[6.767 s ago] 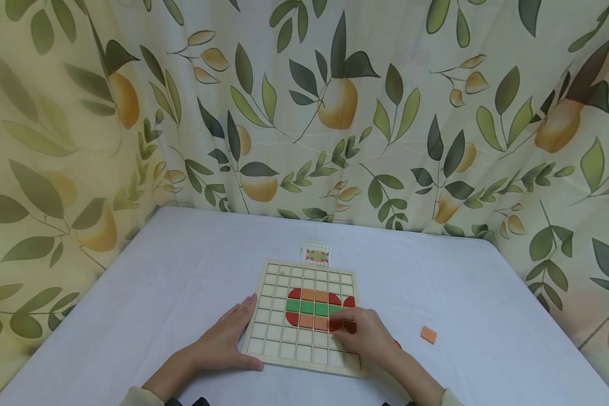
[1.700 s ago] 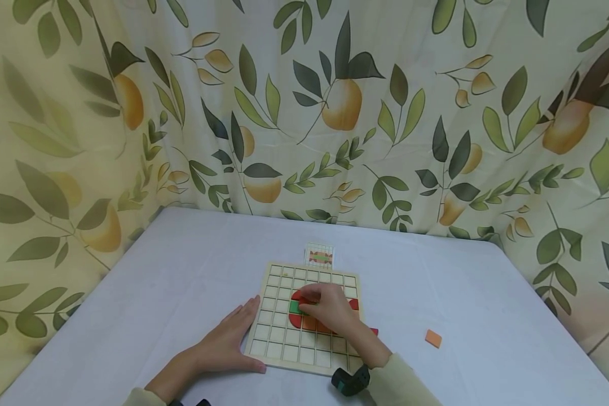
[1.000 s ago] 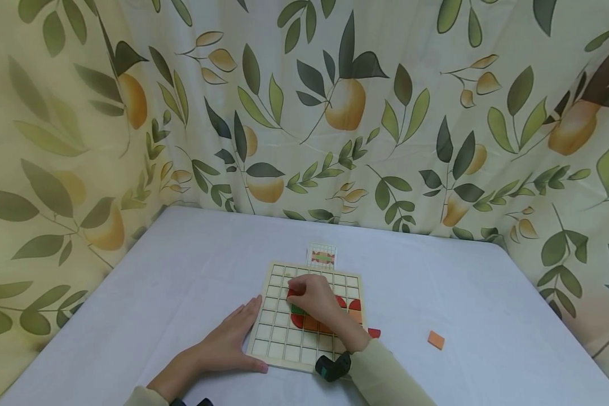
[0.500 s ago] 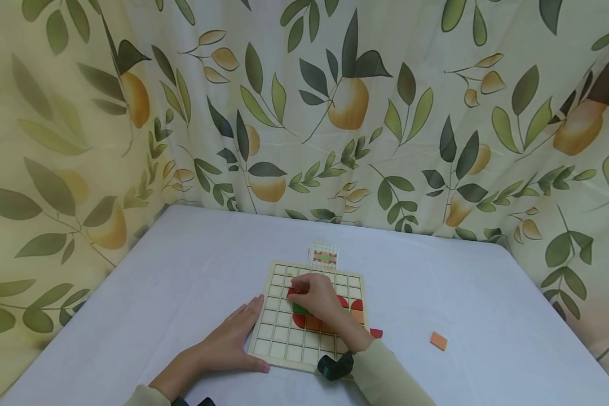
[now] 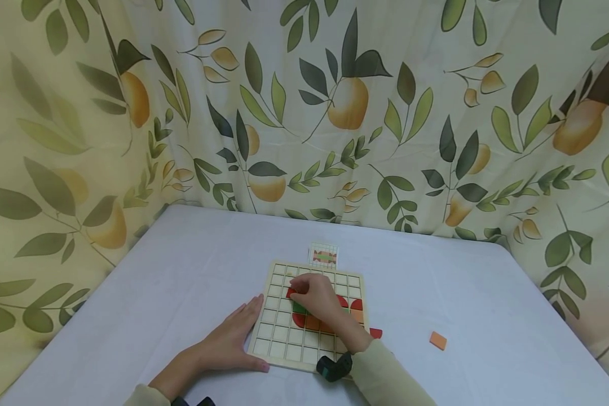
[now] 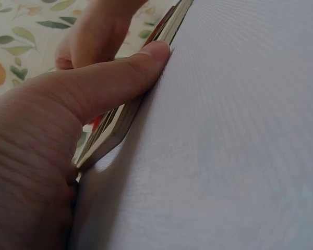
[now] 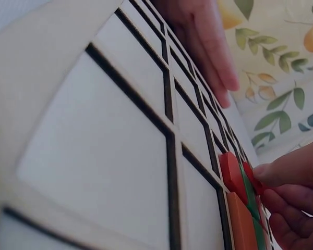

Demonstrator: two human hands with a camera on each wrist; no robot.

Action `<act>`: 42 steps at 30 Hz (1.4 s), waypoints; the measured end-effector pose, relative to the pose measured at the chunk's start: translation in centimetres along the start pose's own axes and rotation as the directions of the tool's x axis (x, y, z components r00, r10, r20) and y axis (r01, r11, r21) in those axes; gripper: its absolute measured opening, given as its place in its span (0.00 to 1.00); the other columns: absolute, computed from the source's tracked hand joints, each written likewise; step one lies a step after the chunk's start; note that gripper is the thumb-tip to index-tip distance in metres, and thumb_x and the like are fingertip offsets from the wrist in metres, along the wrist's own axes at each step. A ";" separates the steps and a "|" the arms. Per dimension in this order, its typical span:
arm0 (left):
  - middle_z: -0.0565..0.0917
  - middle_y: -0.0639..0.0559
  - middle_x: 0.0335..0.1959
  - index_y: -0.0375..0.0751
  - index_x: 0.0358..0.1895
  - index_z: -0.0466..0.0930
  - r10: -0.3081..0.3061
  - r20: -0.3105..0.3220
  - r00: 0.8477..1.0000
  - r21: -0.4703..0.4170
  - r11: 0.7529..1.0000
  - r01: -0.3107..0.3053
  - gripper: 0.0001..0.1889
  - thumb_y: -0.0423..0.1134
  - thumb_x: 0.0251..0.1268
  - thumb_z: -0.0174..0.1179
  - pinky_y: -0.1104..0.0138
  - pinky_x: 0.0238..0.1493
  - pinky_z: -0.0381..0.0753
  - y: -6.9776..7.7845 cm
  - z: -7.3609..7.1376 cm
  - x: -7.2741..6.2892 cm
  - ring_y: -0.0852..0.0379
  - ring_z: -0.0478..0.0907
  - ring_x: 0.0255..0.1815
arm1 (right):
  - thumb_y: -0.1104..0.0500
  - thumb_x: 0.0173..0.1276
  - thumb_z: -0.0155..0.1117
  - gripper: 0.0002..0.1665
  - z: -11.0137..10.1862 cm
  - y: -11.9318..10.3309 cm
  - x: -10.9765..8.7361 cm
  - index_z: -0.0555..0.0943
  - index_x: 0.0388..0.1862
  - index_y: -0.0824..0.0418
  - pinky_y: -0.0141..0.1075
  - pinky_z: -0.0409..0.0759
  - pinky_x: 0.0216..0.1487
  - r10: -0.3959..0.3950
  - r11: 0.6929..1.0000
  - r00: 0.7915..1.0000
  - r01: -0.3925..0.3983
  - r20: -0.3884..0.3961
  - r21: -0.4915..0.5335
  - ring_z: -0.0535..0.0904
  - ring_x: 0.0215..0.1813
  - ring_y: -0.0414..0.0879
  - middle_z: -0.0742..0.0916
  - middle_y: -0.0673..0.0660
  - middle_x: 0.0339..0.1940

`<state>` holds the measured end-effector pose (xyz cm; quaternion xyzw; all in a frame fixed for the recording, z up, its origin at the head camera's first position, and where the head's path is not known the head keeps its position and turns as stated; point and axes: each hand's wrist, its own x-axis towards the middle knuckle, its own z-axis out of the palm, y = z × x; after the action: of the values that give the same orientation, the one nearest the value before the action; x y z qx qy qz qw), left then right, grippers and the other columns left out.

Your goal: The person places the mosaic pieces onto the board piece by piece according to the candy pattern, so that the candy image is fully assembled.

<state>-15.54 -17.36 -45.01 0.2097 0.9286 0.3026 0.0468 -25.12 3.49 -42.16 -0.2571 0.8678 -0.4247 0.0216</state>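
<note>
A pale wooden grid board (image 5: 279,334) lies on the table, with red, orange and green tiles set in its cells. My left hand (image 5: 229,337) lies at the board's left side, fingers straight along the edge and thumb at the near corner. In the left wrist view the thumb (image 6: 120,78) rests against the board's rim. Over the tiles, my right hand (image 5: 318,296) pinches a red tile (image 5: 290,292) at the pattern's upper left. The right wrist view shows the thumb on that red tile (image 7: 252,178), beside a green tile (image 7: 249,183). The hand hides several tiles.
Behind the board stands a small printed card (image 5: 325,255) showing a grid pattern. A loose orange tile (image 5: 438,340) lies to the right on the white tablecloth. A red tile (image 5: 376,333) lies by the board's right edge. A patterned curtain (image 5: 304,113) borders the table.
The right hand has moved from the board's right part across to the pattern's upper left, then stayed nearly still over the last second. The left hand has kept its place at the board.
</note>
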 end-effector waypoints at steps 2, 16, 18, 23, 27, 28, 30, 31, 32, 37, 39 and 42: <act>0.46 0.46 0.73 0.36 0.72 0.40 0.000 0.001 1.000 -0.002 1.000 0.000 0.66 0.73 0.35 0.62 0.57 0.69 0.42 0.0 0.0 0.0 0.55 0.41 0.72 | 0.67 0.57 0.67 0.12 0.1 -0.1 0.1 0.83 0.42 0.67 0.33 0.80 0.38 -0.005 1.000 1.000 0.005 -0.003 -0.011 0.80 0.38 0.46 0.85 0.55 0.36; 0.46 0.47 0.73 0.36 0.72 0.39 0.006 0.000 1.000 0.011 1.000 -0.006 0.66 0.74 0.35 0.60 0.58 0.69 0.42 -0.2 0.1 0.1 0.56 0.40 0.72 | 0.69 0.55 0.67 0.11 0.6 -0.3 0.4 0.82 0.39 0.68 0.34 0.80 0.36 -0.030 0.999 1.000 0.030 0.005 -0.026 0.81 0.37 0.47 0.85 0.57 0.34; 0.46 0.47 0.73 0.36 0.72 0.39 0.004 0.001 1.000 0.009 1.000 -0.004 0.66 0.74 0.35 0.60 0.57 0.69 0.42 -0.2 0.1 0.1 0.56 0.40 0.72 | 0.69 0.55 0.67 0.11 0.7 -0.3 0.4 0.82 0.39 0.68 0.34 0.80 0.36 -0.031 0.999 1.000 0.031 0.007 -0.020 0.81 0.37 0.48 0.85 0.57 0.34; 0.45 0.47 0.73 0.36 0.73 0.39 0.000 0.000 1.000 0.005 1.000 0.000 0.66 0.74 0.35 0.60 0.57 0.69 0.42 -0.2 0.2 0.1 0.56 0.40 0.72 | 0.69 0.55 0.67 0.11 0.7 -0.3 0.5 0.83 0.39 0.68 0.33 0.80 0.36 -0.030 0.999 0.999 0.031 0.011 -0.027 0.81 0.37 0.47 0.85 0.56 0.34; 0.45 0.46 0.73 0.36 0.72 0.39 0.008 -0.001 1.000 0.000 1.000 -0.008 0.66 0.74 0.35 0.61 0.57 0.69 0.41 -0.2 0.1 0.0 0.55 0.40 0.72 | 0.68 0.56 0.66 0.11 0.7 -0.4 0.6 0.83 0.40 0.67 0.33 0.80 0.37 -0.021 0.999 1.000 0.022 0.019 -0.034 0.80 0.37 0.46 0.85 0.55 0.34; 0.45 0.46 0.73 0.36 0.72 0.39 0.010 -0.001 1.000 -0.001 1.000 -0.010 0.66 0.74 0.35 0.61 0.57 0.69 0.41 -0.2 0.1 0.0 0.55 0.40 0.72 | 0.68 0.56 0.66 0.11 0.8 -0.4 0.6 0.83 0.40 0.67 0.34 0.80 0.37 -0.020 0.999 1.000 0.021 0.021 -0.035 0.80 0.37 0.46 0.85 0.55 0.35; 0.45 0.46 0.73 0.35 0.72 0.39 0.014 0.000 1.000 -0.002 1.000 -0.014 0.66 0.73 0.36 0.61 0.58 0.69 0.41 -0.1 0.1 0.0 0.56 0.40 0.72 | 0.69 0.56 0.66 0.11 0.8 -0.4 0.6 0.83 0.40 0.67 0.34 0.80 0.37 -0.020 0.999 1.000 0.021 0.022 -0.036 0.80 0.38 0.46 0.85 0.55 0.35; 0.45 0.46 0.73 0.35 0.72 0.39 0.015 0.000 1.000 -0.002 1.000 -0.015 0.66 0.73 0.36 0.61 0.57 0.69 0.41 -0.1 0.0 0.0 0.56 0.40 0.72 | 0.69 0.56 0.66 0.12 0.8 -0.4 0.7 0.83 0.40 0.67 0.34 0.80 0.37 -0.020 0.999 1.000 0.021 0.022 -0.035 0.80 0.38 0.46 0.85 0.55 0.35; 0.45 0.46 0.73 0.35 0.72 0.39 0.015 0.000 1.000 -0.002 1.000 -0.015 0.66 0.73 0.36 0.61 0.57 0.69 0.41 -0.1 0.0 0.0 0.56 0.40 0.72 | 0.69 0.56 0.66 0.12 0.9 -0.4 0.7 0.83 0.40 0.67 0.34 0.80 0.37 -0.020 0.999 1.000 0.021 0.021 -0.036 0.80 0.38 0.46 0.85 0.55 0.35; 0.45 0.46 0.73 0.35 0.72 0.39 0.022 -0.007 1.000 0.001 1.000 -0.022 0.66 0.73 0.35 0.61 0.58 0.69 0.41 -0.1 0.1 0.0 0.56 0.40 0.72 | 0.68 0.56 0.66 0.12 1.0 -0.4 0.7 0.83 0.40 0.67 0.35 0.80 0.38 -0.012 0.999 1.000 0.012 0.014 -0.045 0.80 0.38 0.46 0.85 0.55 0.35; 0.46 0.46 0.73 0.35 0.72 0.39 0.025 -0.010 1.000 0.008 1.000 -0.025 0.66 0.73 0.35 0.61 0.58 0.69 0.41 -0.1 0.1 0.0 0.55 0.40 0.72 | 0.67 0.56 0.67 0.12 1.0 -0.5 0.6 0.83 0.41 0.66 0.34 0.80 0.38 -0.012 0.999 1.000 0.013 0.003 -0.049 0.80 0.38 0.46 0.85 0.55 0.35; 0.46 0.46 0.73 0.35 0.72 0.40 0.022 -0.014 1.000 0.012 1.000 -0.022 0.66 0.73 0.35 0.61 0.58 0.69 0.42 -0.1 0.1 0.0 0.55 0.41 0.72 | 0.66 0.56 0.67 0.12 0.8 -0.6 0.3 0.83 0.40 0.67 0.34 0.80 0.37 -0.033 0.998 0.999 0.032 -0.022 -0.059 0.80 0.37 0.46 0.85 0.55 0.35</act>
<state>-15.52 -17.37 -45.15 0.2181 0.9282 0.2992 0.0355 -24.89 2.51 -42.14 -0.2669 0.8758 -0.4023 -0.0027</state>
